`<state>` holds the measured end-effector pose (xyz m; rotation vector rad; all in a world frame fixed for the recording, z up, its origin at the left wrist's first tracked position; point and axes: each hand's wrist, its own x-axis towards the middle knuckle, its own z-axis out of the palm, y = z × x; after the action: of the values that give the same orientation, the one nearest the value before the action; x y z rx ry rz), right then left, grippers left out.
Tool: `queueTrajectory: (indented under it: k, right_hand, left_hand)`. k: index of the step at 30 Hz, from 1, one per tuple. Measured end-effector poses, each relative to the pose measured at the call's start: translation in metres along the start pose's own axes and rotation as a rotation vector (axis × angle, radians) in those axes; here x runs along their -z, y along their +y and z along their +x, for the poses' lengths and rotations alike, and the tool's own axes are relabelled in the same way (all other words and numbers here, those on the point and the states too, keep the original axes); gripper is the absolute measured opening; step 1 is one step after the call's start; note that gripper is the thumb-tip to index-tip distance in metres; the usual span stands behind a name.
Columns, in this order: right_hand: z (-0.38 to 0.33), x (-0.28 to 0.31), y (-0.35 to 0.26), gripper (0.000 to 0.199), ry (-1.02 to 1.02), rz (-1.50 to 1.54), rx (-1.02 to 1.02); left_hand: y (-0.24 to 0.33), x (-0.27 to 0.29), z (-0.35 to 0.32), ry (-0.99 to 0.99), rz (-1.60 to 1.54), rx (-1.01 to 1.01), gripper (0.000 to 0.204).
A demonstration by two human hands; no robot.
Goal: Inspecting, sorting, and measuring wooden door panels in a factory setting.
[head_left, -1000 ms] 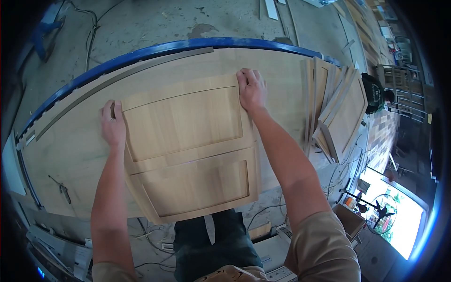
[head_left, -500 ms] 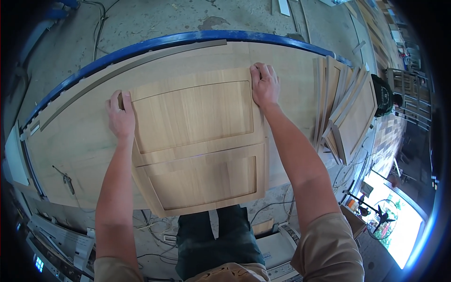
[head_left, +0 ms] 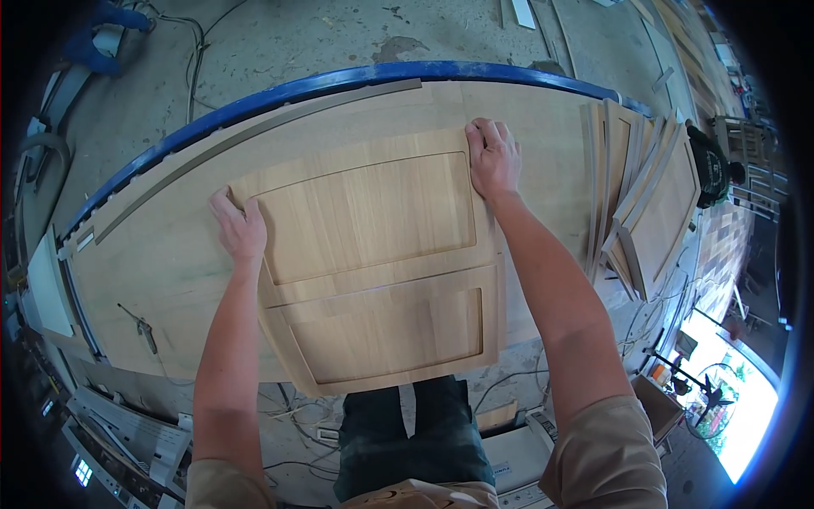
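Two light wood frame-and-panel cabinet doors lie end to end before me, a thin straight seam between them. My left hand (head_left: 240,227) is at the far left corner of the far door (head_left: 373,212), fingers bent over its edge and thumb along the side. At the far right corner, my right hand (head_left: 497,161) has its fingers curled round the same door's edge. The near door (head_left: 390,335) sticks out past the bench's near edge, above my legs. Further wood edges show under the right side of both doors; what they belong to is mostly hidden.
The wooden bench top (head_left: 170,271) has a blue rail (head_left: 339,78) on its far side, with a long grey strip (head_left: 271,136) beside it. An air blow gun (head_left: 142,329) lies at left. Several more doors (head_left: 653,212) lean in a stack at right. Cables cross the floor.
The whole view has shifted, so the scene sits further right. My left hand has slid slightly nearer along the far door's left edge. My right hand keeps its place at the corner.
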<state>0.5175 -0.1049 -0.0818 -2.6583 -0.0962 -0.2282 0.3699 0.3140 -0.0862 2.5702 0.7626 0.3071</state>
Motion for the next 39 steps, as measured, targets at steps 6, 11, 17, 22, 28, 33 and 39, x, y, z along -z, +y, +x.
queueTrajectory:
  k: [6,11,17,22,28,33,39]
  right_hand:
    - [0.0,0.001,0.0,0.024,0.009,0.021,-0.002]
    - [-0.001,0.003,0.002,0.024,-0.012,0.009,-0.018]
    - [-0.001,0.003,0.0,0.024,-0.017,0.001,-0.016]
    - [0.002,0.004,-0.006,0.024,-0.005,0.017,-0.011]
    - [-0.002,0.001,-0.001,0.024,-0.015,0.01,-0.016]
    - [0.0,0.001,0.002,0.023,-0.004,0.021,0.002]
    - [0.001,0.001,0.0,0.023,0.004,0.033,0.013]
  left_hand:
    - [0.002,0.006,-0.004,-0.074,-0.086,0.023,0.052]
    - [-0.001,0.001,-0.013,0.001,-0.084,0.004,0.053]
    - [0.008,-0.012,-0.032,0.199,-0.03,0.244,0.059]
    - [0.013,-0.011,-0.034,0.309,-0.059,0.261,0.058]
    - [0.022,-0.017,-0.04,0.339,-0.011,0.266,0.059]
    - [0.023,-0.018,-0.04,0.317,0.001,0.278,0.059]
    - [0.019,-0.02,-0.038,0.337,0.087,0.256,0.057]
